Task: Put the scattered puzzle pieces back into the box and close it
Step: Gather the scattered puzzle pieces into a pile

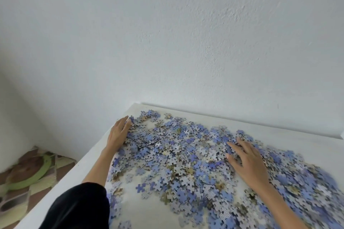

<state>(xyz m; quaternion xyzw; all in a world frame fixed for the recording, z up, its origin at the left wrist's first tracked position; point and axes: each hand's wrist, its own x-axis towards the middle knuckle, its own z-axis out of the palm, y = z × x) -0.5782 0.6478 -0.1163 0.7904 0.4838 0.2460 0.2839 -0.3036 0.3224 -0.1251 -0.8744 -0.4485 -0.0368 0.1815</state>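
Note:
Several blue, white and tan puzzle pieces (pixel 176 154) lie scattered in a wide heap across the white table (pixel 297 135). My left hand (pixel 118 134) stands on its edge at the heap's far left side, fingers straight and touching the pieces. My right hand (pixel 247 160) rests flat, palm down, on top of the pieces right of the middle, fingers spread. Neither hand holds a piece. No box is in view.
The table's left edge (pixel 74 169) runs diagonally, close beside my left arm in a black sleeve (pixel 78 208). A white wall stands right behind the table. A patterned brown and green floor mat (pixel 28 176) lies below at the left.

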